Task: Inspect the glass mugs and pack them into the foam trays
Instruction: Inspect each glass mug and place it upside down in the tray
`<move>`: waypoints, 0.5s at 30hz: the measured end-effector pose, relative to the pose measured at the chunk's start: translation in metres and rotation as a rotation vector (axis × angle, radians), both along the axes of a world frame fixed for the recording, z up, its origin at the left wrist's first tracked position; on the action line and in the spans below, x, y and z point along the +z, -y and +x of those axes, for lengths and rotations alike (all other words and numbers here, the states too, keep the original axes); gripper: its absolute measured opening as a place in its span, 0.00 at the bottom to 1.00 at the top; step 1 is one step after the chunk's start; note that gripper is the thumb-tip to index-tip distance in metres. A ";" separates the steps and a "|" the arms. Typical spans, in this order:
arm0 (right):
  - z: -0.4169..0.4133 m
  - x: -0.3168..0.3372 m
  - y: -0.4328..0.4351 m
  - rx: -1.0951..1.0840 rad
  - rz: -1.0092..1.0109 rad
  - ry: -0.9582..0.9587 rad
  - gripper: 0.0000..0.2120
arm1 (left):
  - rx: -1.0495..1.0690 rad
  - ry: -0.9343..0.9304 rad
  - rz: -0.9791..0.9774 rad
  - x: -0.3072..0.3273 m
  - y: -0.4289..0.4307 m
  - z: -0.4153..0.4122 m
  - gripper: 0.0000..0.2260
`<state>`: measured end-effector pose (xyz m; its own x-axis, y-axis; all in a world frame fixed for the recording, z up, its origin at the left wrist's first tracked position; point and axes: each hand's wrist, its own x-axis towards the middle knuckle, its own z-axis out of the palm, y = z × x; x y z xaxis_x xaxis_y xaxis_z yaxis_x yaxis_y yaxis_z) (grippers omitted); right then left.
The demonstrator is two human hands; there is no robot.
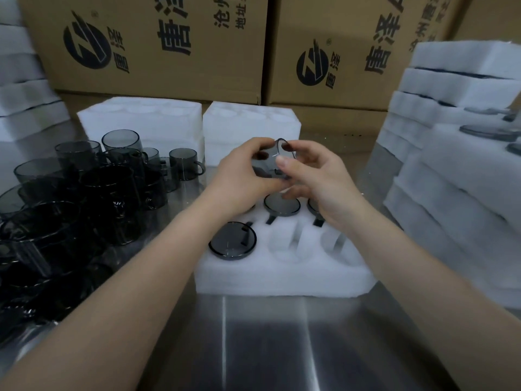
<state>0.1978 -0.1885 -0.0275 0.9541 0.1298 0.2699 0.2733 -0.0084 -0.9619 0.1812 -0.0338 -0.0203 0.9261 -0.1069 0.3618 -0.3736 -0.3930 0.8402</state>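
Mug [270, 167] up over the tray [282, 275]!
Left hand [239, 179] and right hand [315, 179] both clamp their grip on it, above the tray's far row.

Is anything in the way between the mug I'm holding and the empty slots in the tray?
Nothing visible. The left hand and right hand hold the mug above the foam tray; its front middle slot and front right slot lie empty and open.

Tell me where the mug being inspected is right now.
In the head view, the smoky glass mug is at centre frame, gripped by the left hand and right hand over the far row of the foam tray.
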 end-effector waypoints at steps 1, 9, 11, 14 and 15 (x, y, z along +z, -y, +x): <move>-0.001 0.000 -0.001 -0.045 -0.069 0.024 0.16 | -0.013 -0.003 -0.029 -0.003 0.000 -0.001 0.28; -0.005 0.001 -0.008 -0.064 -0.161 0.053 0.16 | -0.073 0.013 -0.156 -0.011 -0.006 0.004 0.25; -0.005 0.001 -0.010 -0.074 -0.141 0.044 0.16 | -0.076 0.031 -0.130 -0.012 -0.006 0.005 0.26; -0.006 0.004 -0.011 -0.099 -0.100 0.018 0.15 | -0.088 0.050 -0.099 -0.013 -0.007 0.005 0.26; -0.006 0.005 -0.010 -0.100 -0.080 0.006 0.15 | -0.094 0.050 -0.091 -0.013 -0.007 0.005 0.26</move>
<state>0.1919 -0.1783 -0.0226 0.9617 0.0552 0.2684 0.2731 -0.1130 -0.9553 0.1862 -0.0268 -0.0334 0.8942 -0.1567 0.4194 -0.4474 -0.2777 0.8501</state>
